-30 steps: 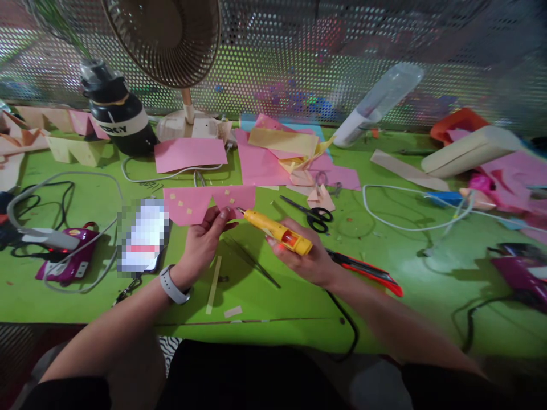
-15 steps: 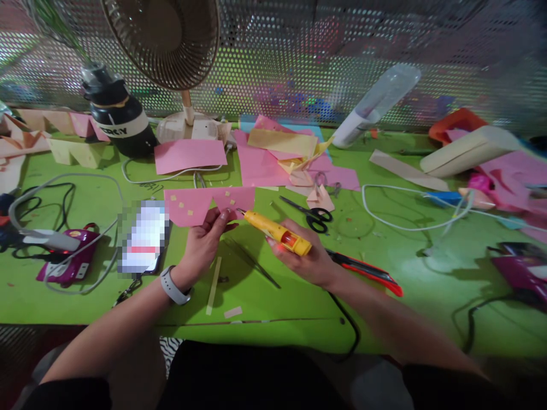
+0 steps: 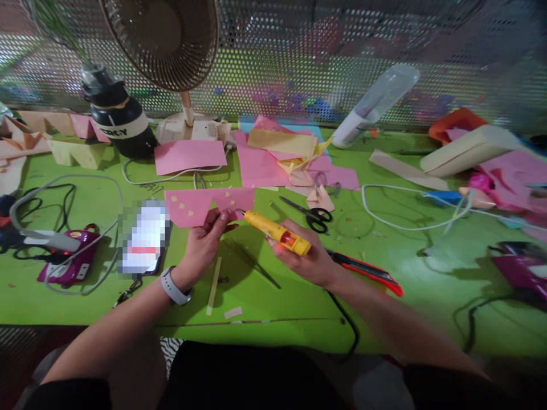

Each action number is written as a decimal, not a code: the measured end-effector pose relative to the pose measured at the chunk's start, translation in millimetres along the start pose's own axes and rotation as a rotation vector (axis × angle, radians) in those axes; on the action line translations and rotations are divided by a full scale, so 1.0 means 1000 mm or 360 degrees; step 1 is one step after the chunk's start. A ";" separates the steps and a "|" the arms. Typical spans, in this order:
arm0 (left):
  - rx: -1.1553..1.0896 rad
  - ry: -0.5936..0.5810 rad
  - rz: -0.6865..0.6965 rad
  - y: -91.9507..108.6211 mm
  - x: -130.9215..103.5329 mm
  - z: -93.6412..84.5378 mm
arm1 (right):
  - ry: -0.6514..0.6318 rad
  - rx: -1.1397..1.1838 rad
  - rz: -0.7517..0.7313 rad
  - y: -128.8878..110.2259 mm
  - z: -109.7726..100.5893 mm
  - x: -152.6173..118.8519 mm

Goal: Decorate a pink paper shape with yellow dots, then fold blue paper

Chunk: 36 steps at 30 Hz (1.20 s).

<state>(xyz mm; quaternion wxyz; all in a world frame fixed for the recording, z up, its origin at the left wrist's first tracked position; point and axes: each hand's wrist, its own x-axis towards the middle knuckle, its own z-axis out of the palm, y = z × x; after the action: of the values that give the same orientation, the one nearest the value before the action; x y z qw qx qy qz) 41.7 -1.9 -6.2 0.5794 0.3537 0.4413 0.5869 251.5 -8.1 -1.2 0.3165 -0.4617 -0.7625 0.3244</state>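
A pink paper piece (image 3: 188,208) with a notch in its lower edge and several small pale squares on it is pinched in my left hand (image 3: 207,236). My right hand (image 3: 301,256) is wrapped round a yellow glue gun (image 3: 276,232), whose metal tip points left and is close to the left fingertips at the paper's right part. Whether the tip touches the paper cannot be made out. Tweezers (image 3: 256,263) lie below, between the hands. Black scissors (image 3: 310,214) are behind my right hand, and a red and black cutter (image 3: 367,270) lies beside my right wrist.
The green table (image 3: 273,330) also holds a phone (image 3: 144,239), a purple power strip (image 3: 74,259), a black bottle (image 3: 123,117), a fan (image 3: 162,40), stacked coloured paper (image 3: 256,165), a clear bottle (image 3: 376,105) and white cables (image 3: 410,225). A perforated metal screen (image 3: 273,62) stands behind.
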 end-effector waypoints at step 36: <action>-0.0160 0.0125 0.0236 0.009 0.029 -0.019 | -0.0482 -0.1284 -0.0499 -0.013 0.012 -0.031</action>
<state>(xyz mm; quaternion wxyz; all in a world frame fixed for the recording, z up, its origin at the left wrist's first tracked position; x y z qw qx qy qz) 18.3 25.2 -7.3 0.5337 0.3324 0.4063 0.6630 246.6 -43.9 -3.7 0.0417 -0.3743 -0.9263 0.0137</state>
